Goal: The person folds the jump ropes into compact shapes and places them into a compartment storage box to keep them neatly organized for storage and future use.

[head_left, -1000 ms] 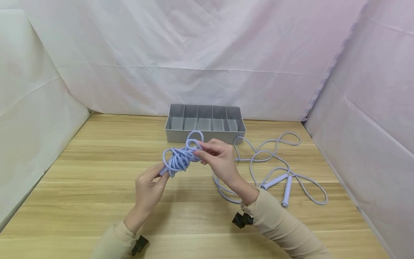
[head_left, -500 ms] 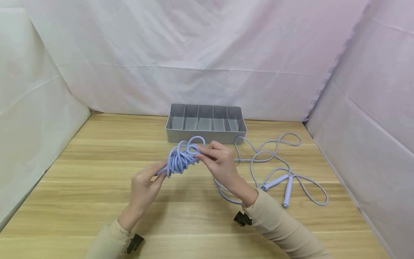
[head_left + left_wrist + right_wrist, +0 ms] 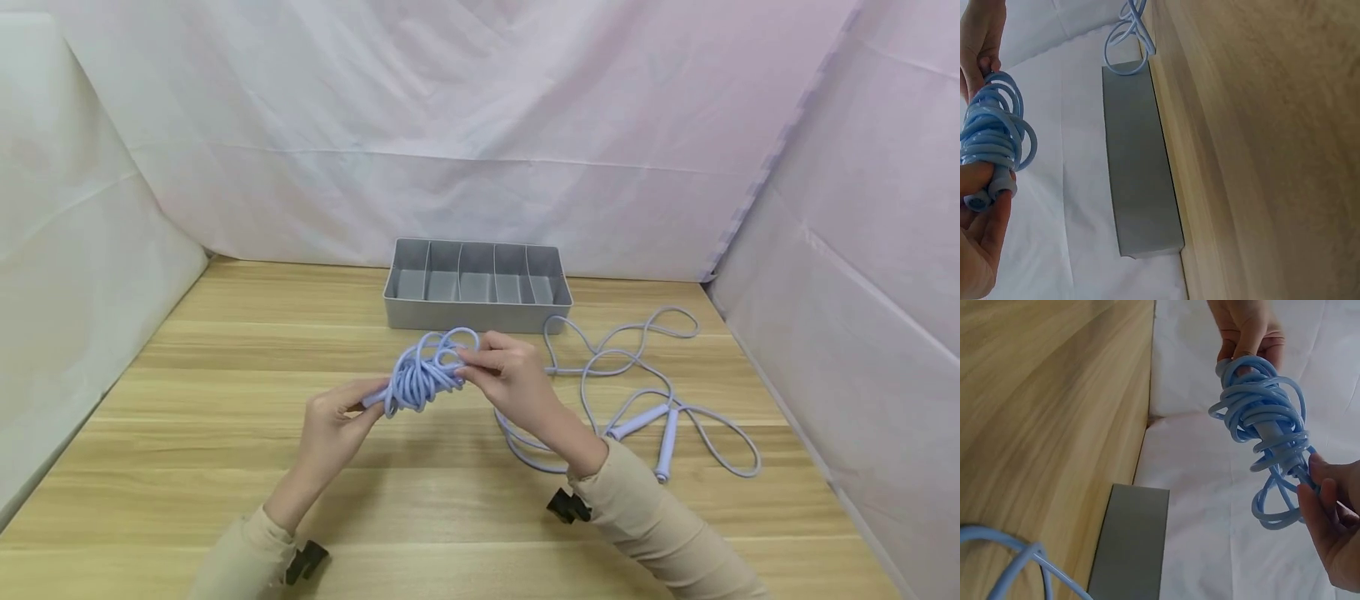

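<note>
A light blue jump rope (image 3: 416, 382), wound in many turns round its own handles, is held up between both hands over the table. My left hand (image 3: 333, 421) pinches the handle ends (image 3: 1002, 181) at the bundle's left side. At the other end, the thumb and fingers of my right hand (image 3: 517, 379) pinch the cord, with loose loops (image 3: 1275, 509) hanging beside them in the right wrist view. A second jump rope (image 3: 630, 354) lies loosely spread on the table to the right, its two handles (image 3: 666, 442) near my right forearm, which hides part of the cord.
Behind the hands stands a grey box (image 3: 480, 315) split into several narrow compartments, no contents visible. The second rope's cord reaches its right front corner. White cloth (image 3: 450, 200) closes off the back and both sides of the wooden table (image 3: 187, 400).
The bundle has sunk slightly and turned a little, and its loose loops near the right hand have shifted lower. My left hand has moved slightly left. The second rope and the box stay put.
</note>
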A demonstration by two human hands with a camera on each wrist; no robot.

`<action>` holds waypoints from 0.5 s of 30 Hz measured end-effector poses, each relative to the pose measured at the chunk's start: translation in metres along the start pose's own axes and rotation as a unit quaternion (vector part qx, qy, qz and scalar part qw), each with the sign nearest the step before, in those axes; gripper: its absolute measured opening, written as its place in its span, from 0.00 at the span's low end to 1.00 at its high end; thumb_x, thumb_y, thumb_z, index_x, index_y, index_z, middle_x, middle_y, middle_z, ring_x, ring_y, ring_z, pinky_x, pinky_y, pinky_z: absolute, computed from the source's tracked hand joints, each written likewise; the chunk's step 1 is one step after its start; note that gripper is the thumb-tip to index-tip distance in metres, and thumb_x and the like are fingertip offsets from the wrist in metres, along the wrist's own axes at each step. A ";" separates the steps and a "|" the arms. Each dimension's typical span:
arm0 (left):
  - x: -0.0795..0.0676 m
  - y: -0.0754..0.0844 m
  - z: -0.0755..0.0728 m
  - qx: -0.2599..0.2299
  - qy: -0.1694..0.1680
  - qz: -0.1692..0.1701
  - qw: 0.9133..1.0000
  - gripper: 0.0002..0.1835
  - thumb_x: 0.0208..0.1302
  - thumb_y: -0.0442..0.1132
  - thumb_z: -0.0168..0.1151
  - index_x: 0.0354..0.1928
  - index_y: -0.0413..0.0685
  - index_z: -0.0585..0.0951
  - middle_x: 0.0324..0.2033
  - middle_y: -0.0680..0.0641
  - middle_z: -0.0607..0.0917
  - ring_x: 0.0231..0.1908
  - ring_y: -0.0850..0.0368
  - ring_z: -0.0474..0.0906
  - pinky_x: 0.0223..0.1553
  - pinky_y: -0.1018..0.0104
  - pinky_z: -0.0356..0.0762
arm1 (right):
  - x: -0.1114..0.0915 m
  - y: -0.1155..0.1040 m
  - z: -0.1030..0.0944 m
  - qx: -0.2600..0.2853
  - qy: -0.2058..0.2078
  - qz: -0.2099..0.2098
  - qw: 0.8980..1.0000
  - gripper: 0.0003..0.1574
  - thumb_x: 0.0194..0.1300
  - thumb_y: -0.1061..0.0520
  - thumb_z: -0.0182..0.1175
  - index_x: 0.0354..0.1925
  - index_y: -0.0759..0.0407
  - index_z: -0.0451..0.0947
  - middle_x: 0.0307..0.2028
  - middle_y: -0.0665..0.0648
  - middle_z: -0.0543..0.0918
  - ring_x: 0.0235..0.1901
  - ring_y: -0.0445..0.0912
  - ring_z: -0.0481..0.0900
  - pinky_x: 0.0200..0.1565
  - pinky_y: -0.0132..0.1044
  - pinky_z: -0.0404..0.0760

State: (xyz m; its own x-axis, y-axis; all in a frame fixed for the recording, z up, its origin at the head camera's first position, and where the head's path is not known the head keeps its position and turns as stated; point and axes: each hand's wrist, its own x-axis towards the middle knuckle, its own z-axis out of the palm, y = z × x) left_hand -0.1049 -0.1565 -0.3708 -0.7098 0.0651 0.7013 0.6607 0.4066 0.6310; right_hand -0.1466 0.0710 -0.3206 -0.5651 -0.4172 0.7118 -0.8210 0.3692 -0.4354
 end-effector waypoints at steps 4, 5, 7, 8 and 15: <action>-0.003 -0.002 0.002 -0.068 -0.009 -0.064 0.996 0.13 0.39 0.14 0.64 0.32 0.28 0.81 0.30 0.38 0.84 0.30 0.71 0.79 0.28 0.75 0.80 | -0.002 0.002 0.000 0.110 -0.016 0.067 0.991 0.12 0.48 0.68 0.67 0.35 0.71 0.82 0.19 0.54 0.73 0.16 0.38 0.70 0.19 0.25 0.74; -0.004 -0.002 0.002 -0.092 -0.010 -0.086 0.992 0.13 0.40 0.14 0.63 0.32 0.26 0.81 0.30 0.40 0.85 0.30 0.70 0.80 0.28 0.74 0.80 | -0.003 0.002 0.000 0.140 -0.017 0.081 0.987 0.12 0.48 0.69 0.66 0.35 0.72 0.81 0.20 0.55 0.73 0.16 0.40 0.72 0.20 0.27 0.77; -0.005 -0.003 0.004 -0.138 -0.008 -0.132 0.982 0.12 0.41 0.14 0.62 0.33 0.22 0.79 0.30 0.47 0.86 0.29 0.69 0.81 0.29 0.72 0.81 | -0.003 0.001 0.002 0.196 -0.013 0.103 0.975 0.12 0.50 0.70 0.64 0.36 0.74 0.80 0.20 0.57 0.73 0.18 0.43 0.76 0.22 0.32 0.81; -0.005 -0.003 0.005 -0.165 -0.007 -0.155 0.974 0.12 0.42 0.14 0.61 0.34 0.22 0.79 0.30 0.50 0.86 0.30 0.68 0.81 0.30 0.71 0.81 | -0.003 0.001 0.003 0.216 -0.008 0.110 0.970 0.12 0.50 0.71 0.64 0.37 0.75 0.80 0.21 0.58 0.73 0.19 0.43 0.76 0.22 0.33 0.81; -0.003 0.003 0.008 -0.293 0.010 -0.329 0.898 0.25 0.49 0.17 0.56 0.30 0.61 0.83 0.29 0.59 0.85 0.31 0.66 0.81 0.35 0.72 0.80 | -0.006 -0.004 0.015 0.327 0.053 0.114 0.937 0.16 0.51 0.72 0.62 0.38 0.83 0.74 0.23 0.57 0.74 0.21 0.39 0.78 0.22 0.35 0.82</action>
State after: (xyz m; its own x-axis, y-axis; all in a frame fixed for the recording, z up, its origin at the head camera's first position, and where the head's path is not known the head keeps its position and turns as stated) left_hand -0.1029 -0.1486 -0.3736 -0.9930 -0.0324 0.1140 0.1182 -0.1980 0.9731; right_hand -0.1410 0.0592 -0.3312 -0.7492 -0.2911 0.5950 -0.5736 -0.1640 -0.8025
